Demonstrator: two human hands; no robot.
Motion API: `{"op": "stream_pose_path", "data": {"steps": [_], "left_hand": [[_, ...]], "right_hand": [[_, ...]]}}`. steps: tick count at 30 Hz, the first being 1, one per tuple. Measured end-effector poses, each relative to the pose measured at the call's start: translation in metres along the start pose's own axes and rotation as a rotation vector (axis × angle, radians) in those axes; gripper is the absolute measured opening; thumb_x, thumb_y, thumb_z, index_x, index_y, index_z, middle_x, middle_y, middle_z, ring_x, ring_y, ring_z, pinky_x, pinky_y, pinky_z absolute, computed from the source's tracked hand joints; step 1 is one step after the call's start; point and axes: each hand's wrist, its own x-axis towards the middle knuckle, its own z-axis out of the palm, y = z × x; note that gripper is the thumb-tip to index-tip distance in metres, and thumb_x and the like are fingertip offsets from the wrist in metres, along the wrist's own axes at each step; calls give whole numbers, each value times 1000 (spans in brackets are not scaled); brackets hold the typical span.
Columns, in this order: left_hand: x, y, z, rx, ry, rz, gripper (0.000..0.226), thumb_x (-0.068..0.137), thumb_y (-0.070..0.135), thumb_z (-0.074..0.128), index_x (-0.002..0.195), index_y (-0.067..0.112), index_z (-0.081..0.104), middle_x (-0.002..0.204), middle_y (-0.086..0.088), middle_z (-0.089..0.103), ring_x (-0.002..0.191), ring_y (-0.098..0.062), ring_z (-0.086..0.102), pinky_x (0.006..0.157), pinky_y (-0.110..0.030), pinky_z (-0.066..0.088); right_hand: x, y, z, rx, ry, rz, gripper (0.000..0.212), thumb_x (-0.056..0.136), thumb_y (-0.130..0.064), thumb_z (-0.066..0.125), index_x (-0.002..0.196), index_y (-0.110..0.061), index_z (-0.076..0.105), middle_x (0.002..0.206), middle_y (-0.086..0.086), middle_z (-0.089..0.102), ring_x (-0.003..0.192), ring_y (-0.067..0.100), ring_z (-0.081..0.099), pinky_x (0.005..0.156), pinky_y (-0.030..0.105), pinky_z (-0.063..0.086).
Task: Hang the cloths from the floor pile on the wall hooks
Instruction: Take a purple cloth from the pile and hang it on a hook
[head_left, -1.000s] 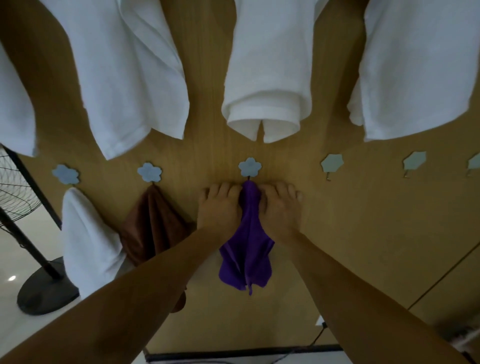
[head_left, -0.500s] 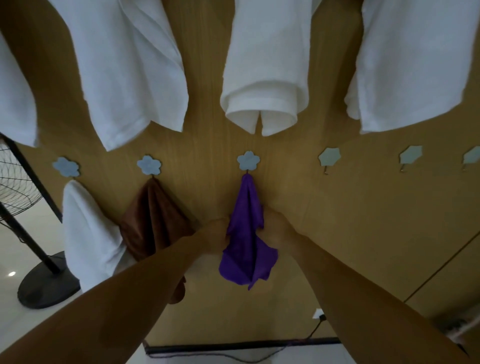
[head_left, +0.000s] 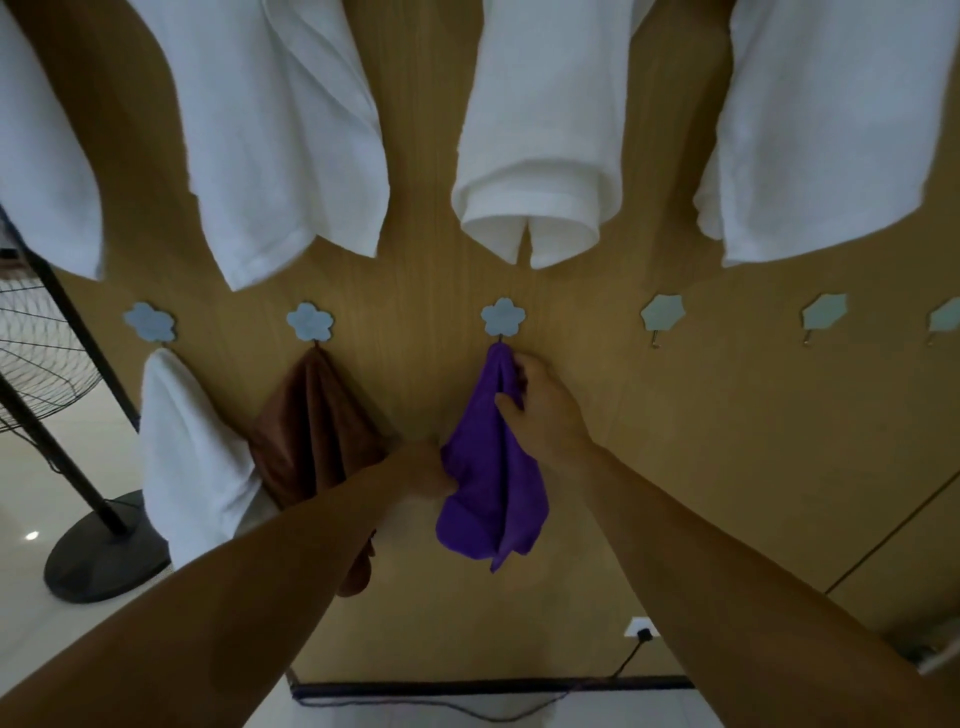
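Right hand (head_left: 545, 415) pinches purple cloth (head_left: 488, 499) near its hook (head_left: 503, 318); left hand (head_left: 428, 470) holds its edge.
Left of the grip, brown cloth (head_left: 317, 426) and white cloth (head_left: 187, 457) hang; right, three hooks (head_left: 662, 313) are bare.

A purple cloth (head_left: 493, 467) hangs at the center of the frame from a blue flower-shaped hook (head_left: 503, 316) on the wooden wall (head_left: 701, 467). The right hand (head_left: 545, 410) pinches the cloth just below the hook, thumb on its front. The left hand (head_left: 423, 470) grips its left edge lower down. Left of them, a brown cloth (head_left: 317, 426) and a white cloth (head_left: 187, 457) hang from 2 similar hooks. 3 more hooks (head_left: 662, 313) follow at right. 4 white towels (head_left: 540, 156) hang across the top, and a standing fan (head_left: 41, 364) is at the left edge.
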Motion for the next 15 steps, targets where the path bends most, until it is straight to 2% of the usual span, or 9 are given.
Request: {"op": "stream_pose_path", "data": {"steps": [2, 3, 5, 6, 8, 11, 12, 15], "left_hand": [[0, 12, -10, -20, 232, 74, 73, 80, 34, 68, 139, 7, 37, 132, -10, 51, 115, -27, 54, 88, -32, 46], [0, 21, -15, -48, 335, 112, 76, 80, 38, 68, 140, 6, 33, 130, -9, 50, 112, -27, 54, 86, -32, 46], [4, 36, -21, -66, 462, 186, 67, 84, 35, 64, 138, 6, 35, 126, -10, 54, 109, -26, 56, 83, -29, 43], [7, 42, -20, -55, 459, 192, 58, 89, 29, 60, 138, 6, 38, 127, -12, 55, 112, -27, 55, 86, -27, 41], [13, 43, -15, 6, 382, 81, 44, 96, 18, 50, 136, 3, 42, 132, -16, 53, 119, -29, 52, 95, -27, 37], [10, 25, 4, 112, 209, 16, 45, 99, 15, 42, 142, 2, 35, 141, -15, 46, 128, -28, 44, 102, -25, 29], [6, 20, 10, 123, 172, 17, 47, 98, 15, 43, 143, 2, 32, 142, -15, 45, 130, -28, 43, 103, -25, 28], [-7, 12, 24, 77, 110, -41, 47, 94, 18, 52, 136, 1, 39, 137, -17, 50, 125, -30, 49, 100, -30, 36]], "right_hand": [[0, -2, 1, 3, -5, 6, 53, 95, -25, 55, 143, -15, 36, 128, 1, 57, 108, 15, 58, 94, 32, 49], [0, -3, 2, 10, -2, 7, 52, 95, -23, 54, 143, -14, 36, 128, 2, 57, 109, 16, 58, 94, 32, 48], [0, -4, 5, 36, -4, 24, 47, 95, -18, 53, 140, -11, 41, 125, 4, 59, 108, 18, 58, 94, 33, 47], [1, -4, 6, 50, -14, 46, 42, 95, -16, 52, 136, -10, 44, 122, 5, 60, 106, 18, 59, 93, 33, 48], [2, -4, 7, 44, -60, 106, 28, 96, -13, 49, 124, -7, 51, 111, 8, 63, 96, 18, 59, 84, 31, 47], [-3, 5, 8, -27, -169, 195, 8, 97, -16, 47, 100, -10, 51, 89, 3, 59, 86, 19, 56, 72, 27, 41], [-8, 9, 9, -33, -208, 222, 11, 96, -18, 49, 100, -9, 50, 91, 3, 59, 89, 21, 57, 74, 28, 43], [-25, 20, 9, -8, -296, 290, 39, 89, -24, 60, 122, -6, 49, 114, 9, 62, 103, 25, 60, 90, 40, 49]]}}
